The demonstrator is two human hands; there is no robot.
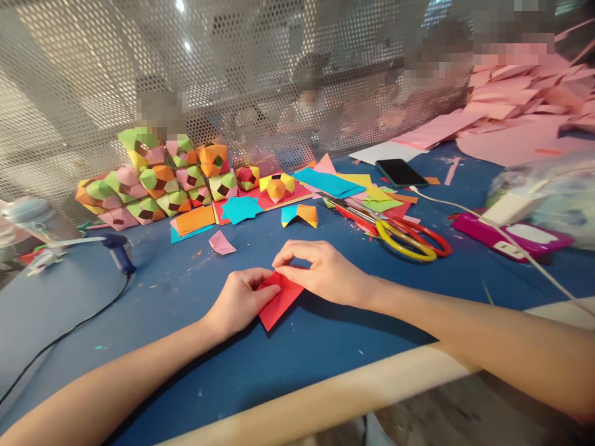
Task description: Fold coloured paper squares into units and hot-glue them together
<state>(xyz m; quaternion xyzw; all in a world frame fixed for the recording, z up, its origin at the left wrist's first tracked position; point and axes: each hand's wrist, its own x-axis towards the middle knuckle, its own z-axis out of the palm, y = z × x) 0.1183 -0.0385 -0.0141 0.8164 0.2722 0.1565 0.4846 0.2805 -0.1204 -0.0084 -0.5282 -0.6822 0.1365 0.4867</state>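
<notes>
A piece of red paper (281,300), with a pointed corner toward me, is held just above the blue table (344,353). My left hand (242,300) pinches its left side, thumb lying on top. At its upper edge my right hand (316,269) has thumb and index finger brought together on the paper. Beyond my hands lie a small folded blue and orange piece (300,215), a pink folded piece (222,243) and a blue many-cornered paper shape (242,210).
Stacked folded paper balls (158,179) stand at the back left, near a blue glue gun (118,253) with a black cord. Scissors (409,241), a phone (400,173) and a magenta power strip (515,238) lie to the right. Pink paper (525,93) is piled at the back right.
</notes>
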